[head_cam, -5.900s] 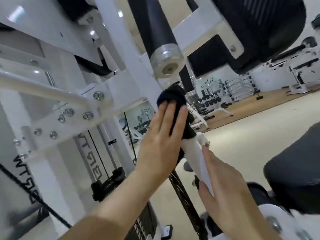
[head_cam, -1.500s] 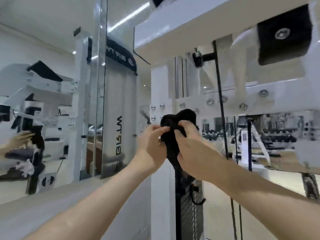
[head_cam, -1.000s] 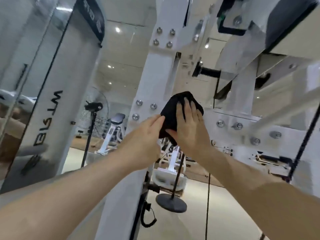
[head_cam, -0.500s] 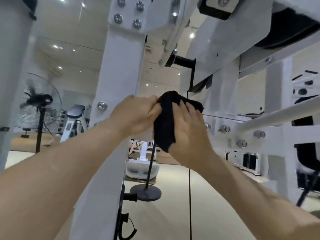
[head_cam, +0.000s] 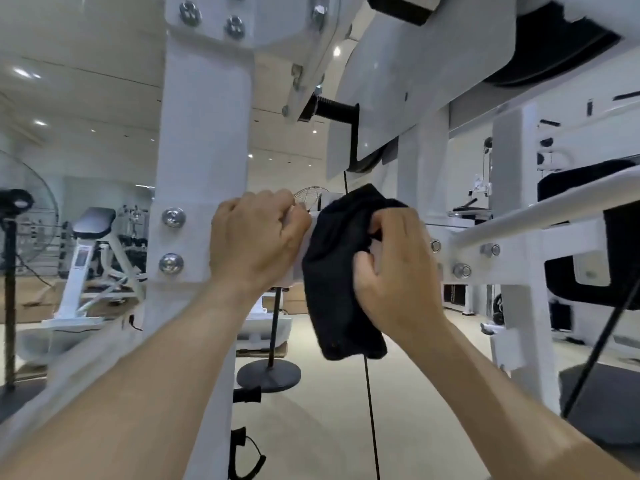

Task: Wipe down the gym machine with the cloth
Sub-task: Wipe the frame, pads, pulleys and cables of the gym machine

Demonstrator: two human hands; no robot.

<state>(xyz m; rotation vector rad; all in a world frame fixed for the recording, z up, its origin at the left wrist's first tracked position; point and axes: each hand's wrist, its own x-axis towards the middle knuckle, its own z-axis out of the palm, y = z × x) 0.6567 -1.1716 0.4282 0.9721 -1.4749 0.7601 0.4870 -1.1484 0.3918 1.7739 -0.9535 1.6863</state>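
Observation:
A black cloth hangs over the white horizontal crossbar of the gym machine, just right of its thick white upright post. My right hand grips the cloth with curled fingers, bunching it against the bar. My left hand is curled round the crossbar right beside the cloth's left edge. The bar section under both hands is hidden.
A thin black cable drops straight down below the cloth. A black stand with a round base is behind the post. Black pads sit at the right. A floor fan and a bench machine stand at the left.
My right hand's fingers have curled and bunched the cloth, which has slid right along the bar. My left hand now clasps the bar, apart from the cloth.

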